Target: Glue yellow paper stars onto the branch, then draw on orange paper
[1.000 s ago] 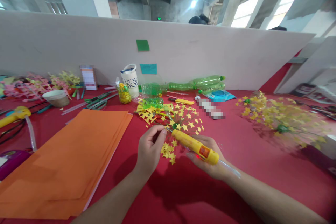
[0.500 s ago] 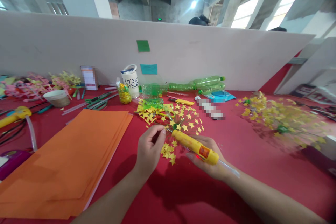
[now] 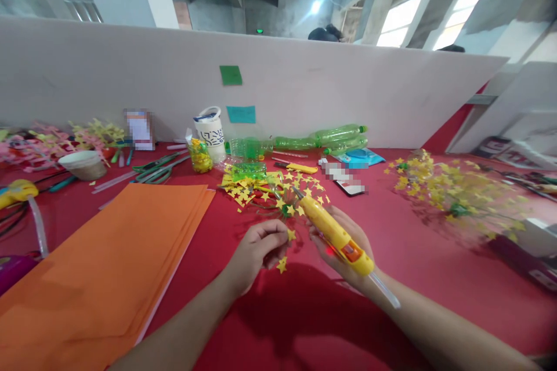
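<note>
At the left edge is one yellow tool (image 3: 20, 191) with a clear stick trailing from it; to its right stands one pale cup (image 3: 82, 165), with pink and yellow flowers (image 3: 56, 142) behind, too crowded to count. One stack of orange sheets (image 3: 113, 255) runs diagonally, near left to far right; one white tumbler (image 3: 209, 133) stands upright beyond it, beside one clear bag of yellow pieces (image 3: 201, 156). Two notes, one green (image 3: 230, 75) and one blue (image 3: 241, 115), are on the partition (image 3: 369, 81).

The left hand (image 3: 261, 246) is over the red surface (image 3: 261, 330), its grip narrow, thumb drawn in to the fingers; one yellow star (image 3: 291, 235) shows at the fingertips, though whether it is pinched one cannot tell; at least one more star (image 3: 282, 265) lies just below. Many cut stars spread beyond both hands.

One yellow glue gun (image 3: 335, 231) is in the grip of the right hand (image 3: 359, 235), above the surface; its nozzle points away and to the left, its long axis slanting from far left to near right, one clear stick (image 3: 386, 291) jutting from the rear. Beyond are at least three green bottles (image 3: 339, 134), lying down; farthest right is a spread of yellow star sprays (image 3: 452, 191), with two green centres visible.
</note>
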{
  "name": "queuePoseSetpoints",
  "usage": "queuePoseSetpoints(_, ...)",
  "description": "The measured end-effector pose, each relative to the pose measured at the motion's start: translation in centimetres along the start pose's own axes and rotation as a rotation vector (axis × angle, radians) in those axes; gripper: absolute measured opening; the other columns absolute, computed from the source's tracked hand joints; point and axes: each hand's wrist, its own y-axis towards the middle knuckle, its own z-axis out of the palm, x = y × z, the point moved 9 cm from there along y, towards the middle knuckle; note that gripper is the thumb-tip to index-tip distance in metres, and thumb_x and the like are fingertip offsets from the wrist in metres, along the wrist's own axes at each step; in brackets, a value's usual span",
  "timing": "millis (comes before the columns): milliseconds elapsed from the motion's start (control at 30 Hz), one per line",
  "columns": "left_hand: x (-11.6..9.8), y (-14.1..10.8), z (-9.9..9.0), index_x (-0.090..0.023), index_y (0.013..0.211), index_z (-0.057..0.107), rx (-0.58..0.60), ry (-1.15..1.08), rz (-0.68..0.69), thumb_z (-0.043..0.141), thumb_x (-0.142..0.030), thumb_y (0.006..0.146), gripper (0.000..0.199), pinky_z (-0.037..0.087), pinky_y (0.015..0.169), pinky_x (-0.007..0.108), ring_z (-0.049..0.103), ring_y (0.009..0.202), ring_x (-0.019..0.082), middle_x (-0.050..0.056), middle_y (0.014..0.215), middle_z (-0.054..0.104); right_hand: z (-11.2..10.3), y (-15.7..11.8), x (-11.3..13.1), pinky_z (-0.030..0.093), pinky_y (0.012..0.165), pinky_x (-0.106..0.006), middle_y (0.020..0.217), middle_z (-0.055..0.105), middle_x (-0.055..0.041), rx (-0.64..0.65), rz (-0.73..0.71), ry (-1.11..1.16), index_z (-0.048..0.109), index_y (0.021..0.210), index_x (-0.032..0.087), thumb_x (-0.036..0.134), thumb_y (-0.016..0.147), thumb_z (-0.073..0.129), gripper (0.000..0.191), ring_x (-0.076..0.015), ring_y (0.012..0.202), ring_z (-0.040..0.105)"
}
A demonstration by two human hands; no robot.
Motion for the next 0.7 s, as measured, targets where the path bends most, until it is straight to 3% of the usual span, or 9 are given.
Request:
queuePoseSetpoints(167, 2.3, -0.2, 2.1, -0.017, 0.069, 0.049, 0.141, -0.222, -0.165, 0.051, -0.025, 0.076, 0.011, 0.017, 0.037, 0.018, 0.031, 0.041, 0.006, -0.003, 0.052, 0.046, 1.1, -0.2, 1.0, 0.05, 0.065, -0.026, 0.087, 0.055, -0.004, 0.061, -0.092, 0.092, 0.058, 0.077, 0.019, 0.009, 0.071, 0.057, 0.011, -0.0151, 0.078, 0.057)
queuePoseSetpoints(400, 2.5, -0.4, 2.8, -0.016, 0.067, 0.048, 0.196, -0.271, -0.181, 0.051, -0.024, 0.075, 0.011, 0.019, 0.037, 0.019, 0.03, 0.04, 0.006, -0.004, 0.051, 0.045, 1.9, -1.0, 0.7, 0.05, 0.068, -0.025, 0.088, 0.056, -0.0042, 0.13, -0.085, 0.084, 0.058, 0.081, 0.02, 0.014, 0.076, 0.058, 0.008, -0.0154, 0.079, 0.058)
queuePoseSetpoints(567, 1.5, -0.3, 2.2, -0.016, 0.068, 0.048, 0.156, -0.089, -0.109, 0.051, -0.028, 0.078, 0.016, 0.019, 0.038, 0.018, 0.03, 0.041, 0.005, -0.004, 0.052, 0.044, -0.3, 0.1, 1.0, 0.049, 0.062, -0.026, 0.083, 0.055, -0.0027, 0.021, -0.073, 0.028, 0.057, 0.078, 0.02, 0.01, 0.074, 0.058, 0.011, -0.0149, 0.072, 0.057)
queuePoseSetpoints(700, -0.5, -0.5, 0.8, -0.016, 0.072, 0.054, -0.009, 0.259, 0.108, 0.053, -0.027, 0.08, 0.014, 0.033, 0.048, 0.018, 0.041, 0.051, 0.007, -0.003, 0.06, 0.049, -2.8, 1.2, -1.0, 0.049, 0.063, -0.029, 0.088, 0.054, -0.0032, -0.066, 0.005, 0.001, 0.056, 0.08, 0.022, 0.014, 0.076, 0.058, 0.009, -0.0164, 0.073, 0.057)
